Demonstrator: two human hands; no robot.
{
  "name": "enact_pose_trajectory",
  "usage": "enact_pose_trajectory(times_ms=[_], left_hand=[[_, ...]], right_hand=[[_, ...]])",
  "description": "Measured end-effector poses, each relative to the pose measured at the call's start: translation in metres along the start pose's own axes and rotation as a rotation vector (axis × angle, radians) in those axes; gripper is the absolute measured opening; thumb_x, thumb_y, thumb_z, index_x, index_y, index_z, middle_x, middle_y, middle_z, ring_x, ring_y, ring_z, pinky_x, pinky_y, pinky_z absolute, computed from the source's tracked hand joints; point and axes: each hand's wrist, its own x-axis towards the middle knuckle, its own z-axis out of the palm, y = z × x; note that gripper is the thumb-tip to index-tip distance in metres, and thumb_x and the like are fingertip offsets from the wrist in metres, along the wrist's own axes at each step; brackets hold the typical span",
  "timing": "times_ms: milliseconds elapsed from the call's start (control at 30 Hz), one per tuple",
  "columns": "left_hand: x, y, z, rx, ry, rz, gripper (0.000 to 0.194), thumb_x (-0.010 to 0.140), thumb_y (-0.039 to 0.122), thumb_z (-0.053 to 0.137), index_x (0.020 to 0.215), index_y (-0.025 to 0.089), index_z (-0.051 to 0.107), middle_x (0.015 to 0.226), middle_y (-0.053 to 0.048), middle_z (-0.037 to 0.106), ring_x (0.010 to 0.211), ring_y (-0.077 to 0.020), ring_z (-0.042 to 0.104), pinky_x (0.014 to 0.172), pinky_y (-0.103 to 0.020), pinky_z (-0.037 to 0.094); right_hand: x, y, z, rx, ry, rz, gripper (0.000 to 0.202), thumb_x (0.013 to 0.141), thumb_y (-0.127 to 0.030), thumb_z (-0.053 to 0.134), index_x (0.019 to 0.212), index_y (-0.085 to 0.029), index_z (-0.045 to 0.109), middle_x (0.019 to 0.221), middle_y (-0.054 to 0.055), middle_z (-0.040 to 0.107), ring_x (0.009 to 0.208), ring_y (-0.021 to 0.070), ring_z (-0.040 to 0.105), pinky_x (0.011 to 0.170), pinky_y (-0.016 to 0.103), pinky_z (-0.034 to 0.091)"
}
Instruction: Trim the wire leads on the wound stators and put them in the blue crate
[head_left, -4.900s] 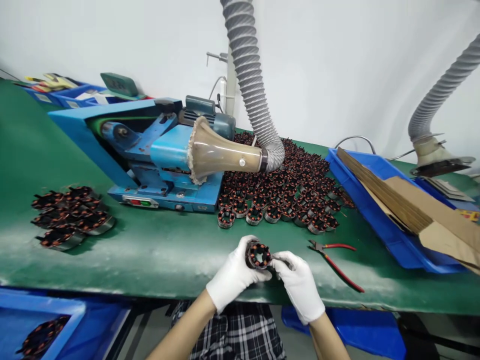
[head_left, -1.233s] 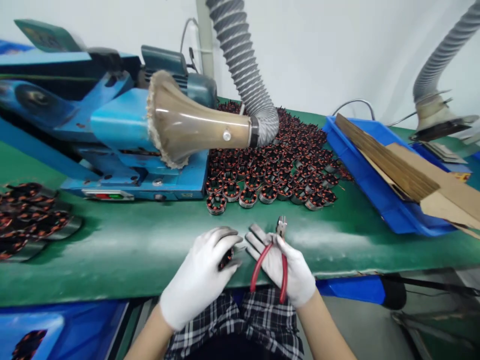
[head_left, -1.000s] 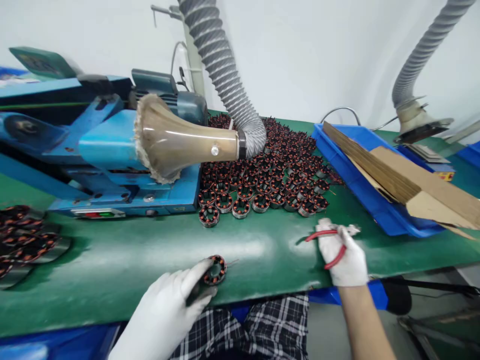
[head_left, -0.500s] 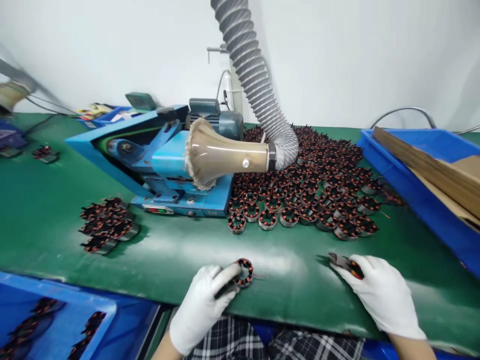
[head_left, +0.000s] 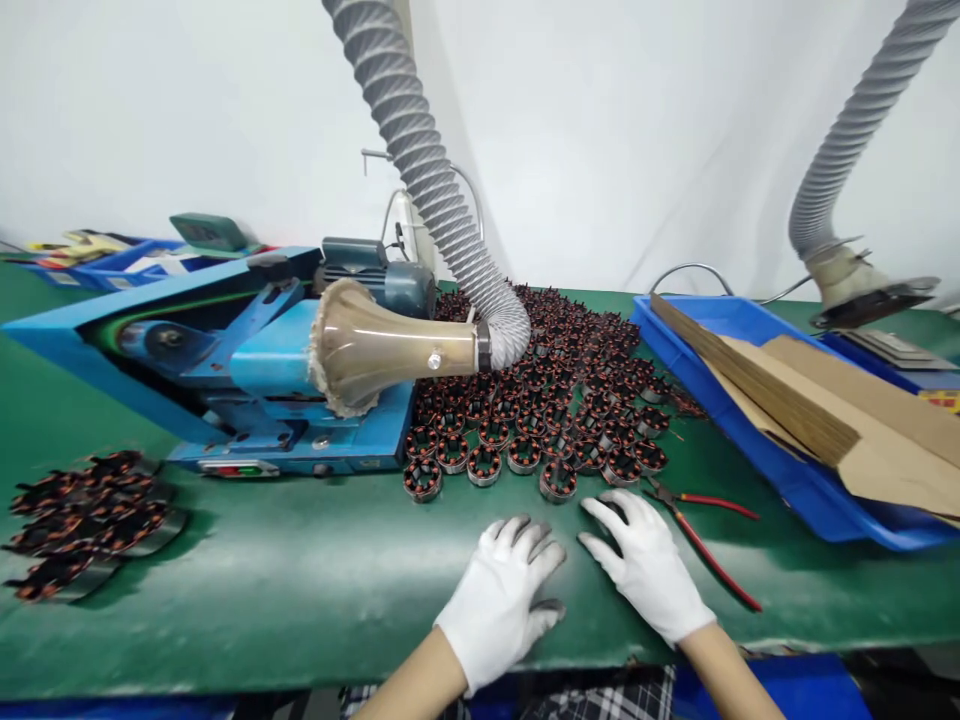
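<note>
My left hand point(head_left: 504, 600), in a white glove with grey fingertips, is over the green table with its fingers apart and nothing in it. To its right, my right hand point(head_left: 646, 565), gloved too, has its fingers spread near the front row of stators. A single wound stator point(head_left: 558, 481) lies just beyond the fingertips of both hands. Red-handled cutters point(head_left: 701, 535) rest on the table right of my right hand, jaws toward the stators. The large mass of stators point(head_left: 540, 400) with copper windings spreads behind.
A blue belt machine point(head_left: 292, 370) with a hose point(head_left: 427, 150) stands at the left. Another stator group point(head_left: 90, 520) lies at far left. A blue tray point(head_left: 795, 480) holding cardboard is on the right, beside a second hose point(head_left: 840, 150).
My left hand has let go of the stator it held. The cutters have left my right hand and lie on the table. Both hands are closer together, and the view has shifted right.
</note>
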Motion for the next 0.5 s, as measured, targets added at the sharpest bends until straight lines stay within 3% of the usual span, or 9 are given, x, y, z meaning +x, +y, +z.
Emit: enact_pose_trajectory(times_ms=[100,200,333,433,500], left_hand=[[0.022,-0.011,0.003,0.078,0.065,-0.027,0.050,0.075,0.043,0.058,0.119,0.022,0.045,0.129,-0.007,0.044,0.119,-0.0276,0.035,0.099,-0.045,0.028],[0.047,-0.024,0.006,0.104,0.117,-0.044,0.040,0.077,0.040,0.056,0.111,0.019,0.050,0.124,-0.007,0.048,0.110,-0.0257,0.042,0.094,-0.042,0.035],[0.070,-0.026,0.006,0.109,0.149,-0.028,0.038,0.078,0.040,0.055,0.107,0.017,0.051,0.119,-0.009,0.050,0.106,-0.0266,0.045,0.090,-0.043,0.038],[0.071,-0.017,0.005,0.136,0.179,-0.045,0.037,0.080,0.041,0.050,0.106,0.014,0.051,0.119,-0.012,0.050,0.107,-0.0280,0.045,0.088,-0.044,0.038],[0.059,-0.012,0.008,0.168,0.189,-0.061,0.037,0.080,0.045,0.048,0.102,0.016,0.053,0.114,-0.011,0.053,0.102,-0.0259,0.048,0.086,-0.040,0.040]], right_hand=[[0.021,-0.011,0.009,-0.059,0.003,0.079,0.048,0.082,-0.054,0.049,0.112,-0.018,0.056,0.110,0.014,0.051,0.097,0.0319,0.046,0.086,0.045,0.035],[0.041,-0.010,0.020,-0.124,0.046,0.207,0.059,0.078,-0.064,0.047,0.105,-0.013,0.058,0.103,0.018,0.052,0.087,0.0335,0.049,0.079,0.046,0.036],[0.062,0.001,0.032,-0.155,0.092,0.248,0.057,0.076,-0.064,0.050,0.100,-0.013,0.059,0.102,0.019,0.053,0.090,0.0336,0.049,0.080,0.044,0.036],[0.061,0.003,0.030,-0.141,0.127,0.246,0.057,0.080,-0.062,0.042,0.098,-0.010,0.060,0.100,0.020,0.055,0.089,0.0336,0.050,0.079,0.044,0.037],[0.049,0.001,0.024,-0.089,0.163,0.208,0.066,0.082,-0.063,0.031,0.094,-0.005,0.061,0.095,0.024,0.055,0.087,0.0352,0.051,0.075,0.046,0.039]])
